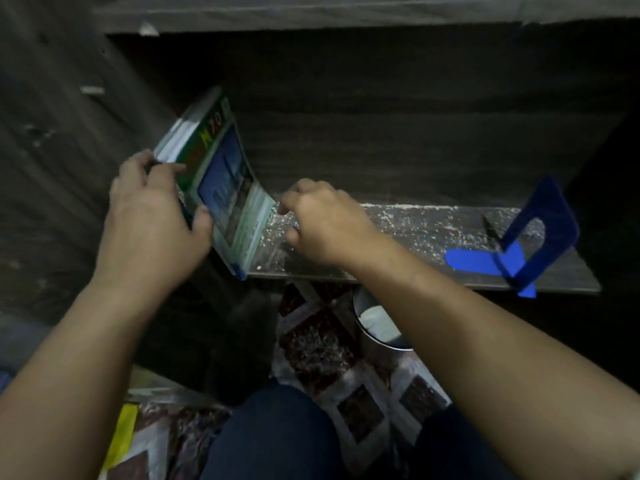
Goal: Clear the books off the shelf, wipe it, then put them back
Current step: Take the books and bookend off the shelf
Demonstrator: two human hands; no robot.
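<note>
A dark wooden shelf (pixel 433 233) runs across the middle, its board speckled with white dust. At its left end a small stack of books (pixel 221 181) with a green and blue cover leans against the side wall. My left hand (pixel 156 216) grips this stack, thumb on the cover and fingers behind. My right hand (pixel 322 223) hovers just right of the books' lower edge, fingers curled and touching the dusty board; nothing is visible in it.
A blue bookend (pixel 533 237) stands at the shelf's right end. Below the shelf a metal bucket (pixel 377 323) sits on a patterned floor. My knees in dark trousers (pixel 277 431) are at the bottom. A yellow item (pixel 121 434) lies at lower left.
</note>
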